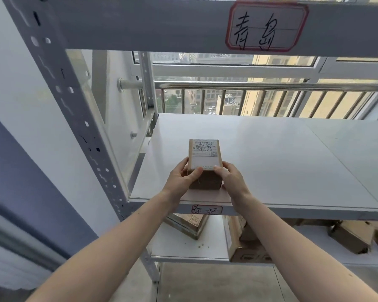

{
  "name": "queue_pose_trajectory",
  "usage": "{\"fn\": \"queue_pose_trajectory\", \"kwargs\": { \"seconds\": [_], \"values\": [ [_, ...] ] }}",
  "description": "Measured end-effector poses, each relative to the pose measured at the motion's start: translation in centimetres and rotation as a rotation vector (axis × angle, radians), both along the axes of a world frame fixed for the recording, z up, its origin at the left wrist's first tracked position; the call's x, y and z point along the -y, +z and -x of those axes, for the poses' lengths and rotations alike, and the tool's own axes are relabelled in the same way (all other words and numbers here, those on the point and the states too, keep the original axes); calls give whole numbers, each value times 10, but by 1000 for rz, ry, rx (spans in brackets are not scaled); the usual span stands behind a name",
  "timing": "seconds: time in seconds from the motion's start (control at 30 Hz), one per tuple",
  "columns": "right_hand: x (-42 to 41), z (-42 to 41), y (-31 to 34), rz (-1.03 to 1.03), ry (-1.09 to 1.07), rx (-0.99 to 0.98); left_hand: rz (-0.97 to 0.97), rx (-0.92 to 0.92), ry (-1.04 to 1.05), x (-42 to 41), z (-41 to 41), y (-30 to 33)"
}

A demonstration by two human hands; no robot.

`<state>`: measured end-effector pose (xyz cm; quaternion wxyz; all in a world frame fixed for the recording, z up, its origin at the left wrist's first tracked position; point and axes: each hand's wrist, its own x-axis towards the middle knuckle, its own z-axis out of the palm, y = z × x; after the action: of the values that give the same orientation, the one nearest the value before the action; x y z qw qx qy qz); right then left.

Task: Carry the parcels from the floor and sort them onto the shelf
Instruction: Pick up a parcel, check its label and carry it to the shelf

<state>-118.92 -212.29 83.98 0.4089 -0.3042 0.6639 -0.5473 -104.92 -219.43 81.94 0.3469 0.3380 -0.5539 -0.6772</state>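
Observation:
A small brown cardboard parcel (205, 158) with a white shipping label on top rests on the white middle shelf board (282, 162), near its front left edge. My left hand (182, 177) grips its left side with the thumb on the label's near edge. My right hand (230, 176) holds the right side, thumb also on top. A red-bordered handwritten label (206, 209) sticks to the shelf's front rail just below the parcel.
Several cardboard parcels (244, 240) lie on the lower shelf board. A grey upper rail carries another red-bordered label (265, 26). The perforated grey upright (74, 110) stands at the left. Behind the shelf are a steel railing (249, 86) and a window.

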Motion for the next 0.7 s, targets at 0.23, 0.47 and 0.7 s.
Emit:
{"fn": "queue_pose_trajectory", "kwargs": {
  "seconds": [0.23,0.47,0.7],
  "values": [
    [0,5,-8,-15,32,-25,-4,89,-6,7,0,-5],
    [-11,23,-16,-6,91,-413,293,433,43,13,-21,-9],
    [-6,27,-24,56,133,-640,573,570,33,22,-17,-11]
  ]
}}
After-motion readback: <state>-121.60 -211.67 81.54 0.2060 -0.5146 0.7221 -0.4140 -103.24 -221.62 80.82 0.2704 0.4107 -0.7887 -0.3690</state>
